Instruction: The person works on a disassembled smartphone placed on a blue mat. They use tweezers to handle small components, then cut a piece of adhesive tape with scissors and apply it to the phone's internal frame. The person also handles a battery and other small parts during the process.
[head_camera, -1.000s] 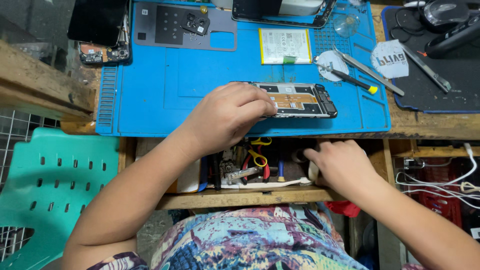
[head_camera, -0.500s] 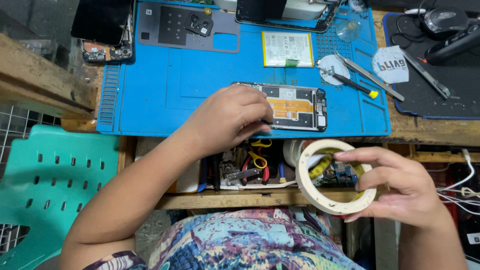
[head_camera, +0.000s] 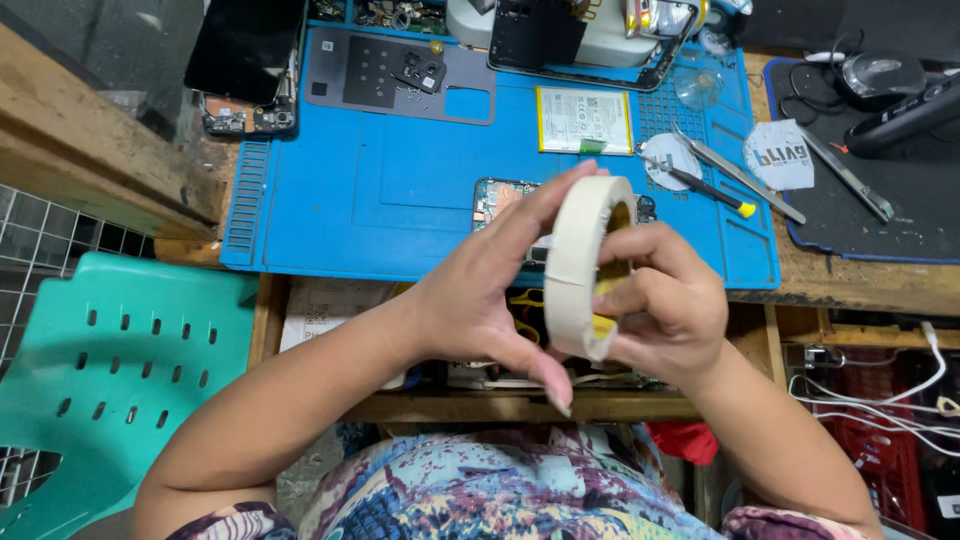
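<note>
Here the roll of masking tape (head_camera: 588, 268), likely light, stiff-ringed and easy to pinch by its rim, is clasped between left hand (head_camera: 480, 300) and right hand (head_camera: 668, 305) above the blue mat (head_camera: 400, 190).

A cream tape roll (head_camera: 585, 265) is standing on edge in mid-air, its open core facing three o'clock and its outer band facing nine. It is looking nearly full, with a thin seam line crossing the band halfway down. It is hanging at the frame's centre, its top rim at twelve o'clock, overlapping a blue mat.
</note>
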